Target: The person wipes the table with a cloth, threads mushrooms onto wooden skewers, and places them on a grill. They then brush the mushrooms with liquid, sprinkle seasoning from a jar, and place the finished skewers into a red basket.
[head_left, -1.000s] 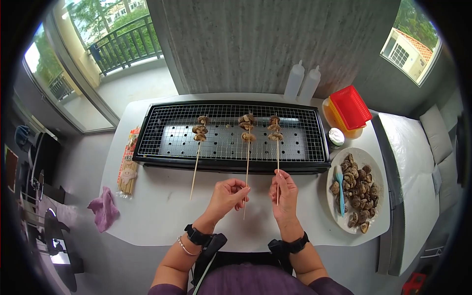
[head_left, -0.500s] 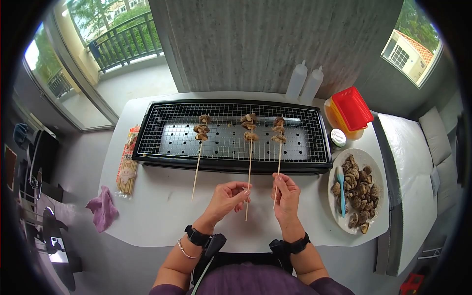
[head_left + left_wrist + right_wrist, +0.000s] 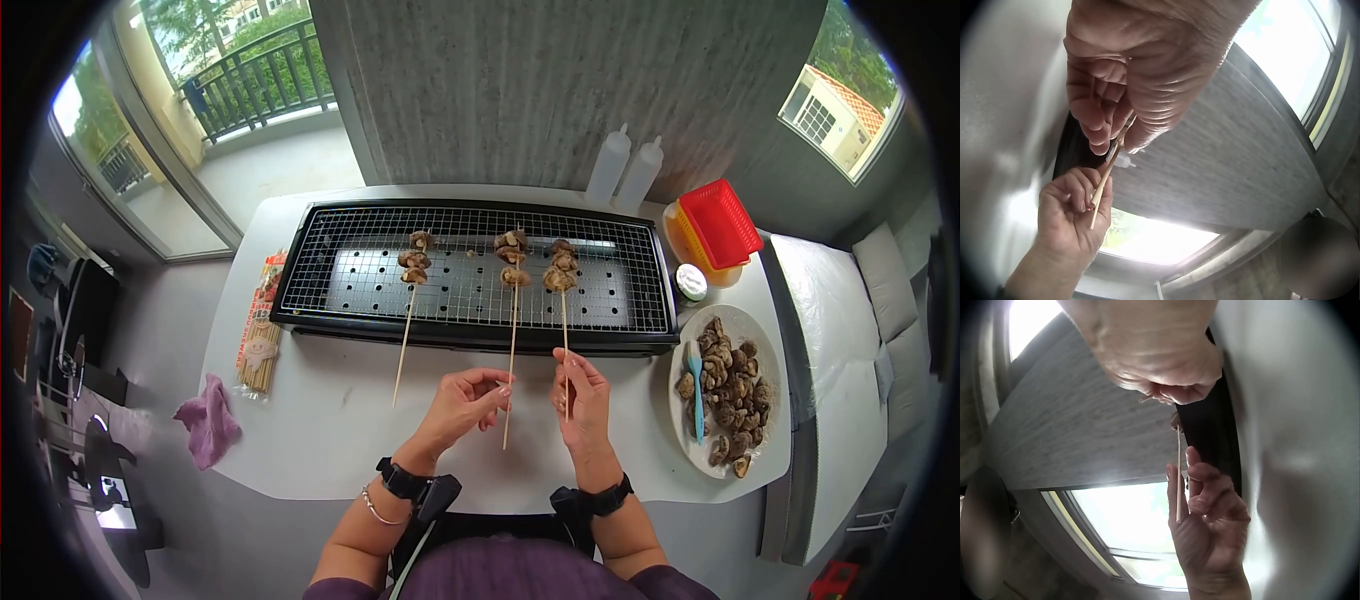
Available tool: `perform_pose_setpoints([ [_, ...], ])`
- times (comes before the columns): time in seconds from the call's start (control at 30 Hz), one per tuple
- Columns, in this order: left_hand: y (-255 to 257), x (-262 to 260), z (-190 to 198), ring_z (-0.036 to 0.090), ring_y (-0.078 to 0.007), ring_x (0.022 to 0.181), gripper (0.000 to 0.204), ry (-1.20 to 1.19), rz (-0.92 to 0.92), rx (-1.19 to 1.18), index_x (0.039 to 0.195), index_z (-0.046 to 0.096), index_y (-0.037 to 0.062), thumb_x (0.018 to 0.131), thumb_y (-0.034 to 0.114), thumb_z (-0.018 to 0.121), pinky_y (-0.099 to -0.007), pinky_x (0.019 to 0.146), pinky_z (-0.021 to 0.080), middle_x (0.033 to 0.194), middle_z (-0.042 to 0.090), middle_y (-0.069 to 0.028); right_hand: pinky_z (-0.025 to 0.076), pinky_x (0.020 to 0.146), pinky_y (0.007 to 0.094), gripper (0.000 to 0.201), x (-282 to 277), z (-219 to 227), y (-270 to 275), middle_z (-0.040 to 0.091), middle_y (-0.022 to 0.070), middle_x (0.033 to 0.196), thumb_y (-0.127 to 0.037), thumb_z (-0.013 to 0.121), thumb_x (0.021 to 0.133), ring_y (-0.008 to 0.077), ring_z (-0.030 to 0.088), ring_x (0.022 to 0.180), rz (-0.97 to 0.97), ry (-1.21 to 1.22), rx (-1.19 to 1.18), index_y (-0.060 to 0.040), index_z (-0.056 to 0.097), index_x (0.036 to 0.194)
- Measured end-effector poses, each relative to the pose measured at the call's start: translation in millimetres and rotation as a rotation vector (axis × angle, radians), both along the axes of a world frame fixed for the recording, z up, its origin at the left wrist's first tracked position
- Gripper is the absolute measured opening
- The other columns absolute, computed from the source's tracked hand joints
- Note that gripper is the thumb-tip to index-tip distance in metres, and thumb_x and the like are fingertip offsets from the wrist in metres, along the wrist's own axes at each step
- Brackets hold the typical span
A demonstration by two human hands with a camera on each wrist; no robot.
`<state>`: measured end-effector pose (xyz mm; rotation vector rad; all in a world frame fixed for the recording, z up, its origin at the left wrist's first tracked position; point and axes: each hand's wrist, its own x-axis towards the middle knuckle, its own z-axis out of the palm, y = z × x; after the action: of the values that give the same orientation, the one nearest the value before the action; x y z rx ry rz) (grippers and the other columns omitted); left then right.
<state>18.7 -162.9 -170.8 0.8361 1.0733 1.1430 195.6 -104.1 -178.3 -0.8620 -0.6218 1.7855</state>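
Three skewers of mushrooms lie across the wire-mesh grill [image 3: 345, 222], their sticks jutting over its front edge. My right hand [image 3: 583, 405] pinches the stick of the right skewer [image 3: 565, 318] between thumb and fingertips. At the middle skewer [image 3: 513, 340], my left hand [image 3: 462, 408] has thumb and fingers around the lower stick. The left skewer [image 3: 405, 340] rests untouched. In the left wrist view a stick [image 3: 1104, 181] runs from between the left hand's thumb and fingers. Part of the right hand's hold is hidden in the right wrist view.
On the right, a plate [image 3: 768, 335] carries mushrooms [image 3: 738, 385] and a blue brush [image 3: 696, 390]. Behind it stand a jar [image 3: 689, 284], a red basket [image 3: 718, 225] and two squeeze bottles [image 3: 609, 165]. Packaged skewers [image 3: 260, 345] and a purple cloth [image 3: 209, 425] lie left.
The right skewer has turned in my right hand, and its mushrooms now show a different side. My left hand stays at the middle skewer. The head view has shifted slightly.
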Motion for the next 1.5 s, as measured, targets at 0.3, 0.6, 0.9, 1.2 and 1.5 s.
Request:
perform_pose_setpoints([
  [0.3,-2,1,-1,0.052,-0.0052,0.053,0.024,-0.074,0.197,0.038,0.110,0.057,-0.0012,0.089,0.012,0.057,-0.0177,0.044,0.042,0.087,0.063,-0.0098,0.032,0.039,0.0191,0.024,-2,6,-1,0.053,-0.0001,0.068,-0.019,0.051,0.093,0.0049,0.042,0.045,-0.034,-0.031,-0.017,0.0007,0.058,0.105],
  [0.6,-37,-40,-23,0.043,-0.0084,0.051,0.032,-0.630,0.379,-0.125,0.111,0.056,0.0003,0.097,0.026,0.042,-0.0179,0.042,0.035,0.086,0.061,-0.0062,0.033,0.043,0.0220,0.033,2,4,0,0.053,0.0000,0.071,-0.031,0.044,0.095,0.0079,0.045,0.050,-0.033,0.071,-0.037,-0.0018,0.059,0.101],
  [0.9,-35,-66,-2,0.036,-0.0044,0.048,0.027,-0.971,0.361,-0.031,0.102,0.058,0.0009,0.095,0.024,0.046,-0.0167,0.038,0.027,0.071,0.055,-0.0008,0.034,0.043,0.0220,0.030,2,1,1,0.054,0.0004,0.072,-0.029,0.045,0.095,0.0083,0.046,0.051,-0.043,0.081,-0.044,-0.0025,0.059,0.099],
  [1.2,-30,-59,-2,0.035,-0.0014,0.045,0.014,-0.716,0.373,-0.071,0.091,0.058,0.0022,0.091,0.016,0.054,-0.0146,0.036,0.026,0.065,0.052,0.0004,0.035,0.042,0.0222,0.026,3,-2,2,0.054,-0.0003,0.071,-0.026,0.046,0.094,0.0078,0.046,0.050,-0.048,0.120,-0.034,-0.0039,0.059,0.098],
  [1.5,-21,-47,6,0.043,-0.0018,0.041,0.012,-0.327,0.381,-0.098,0.082,0.059,0.0040,0.087,0.014,0.061,-0.0139,0.037,0.030,0.064,0.058,-0.0029,0.035,0.041,0.0222,0.024,2,1,1,0.054,0.0004,0.071,-0.023,0.045,0.094,0.0084,0.046,0.049,-0.061,0.110,-0.039,-0.0034,0.059,0.098],
])
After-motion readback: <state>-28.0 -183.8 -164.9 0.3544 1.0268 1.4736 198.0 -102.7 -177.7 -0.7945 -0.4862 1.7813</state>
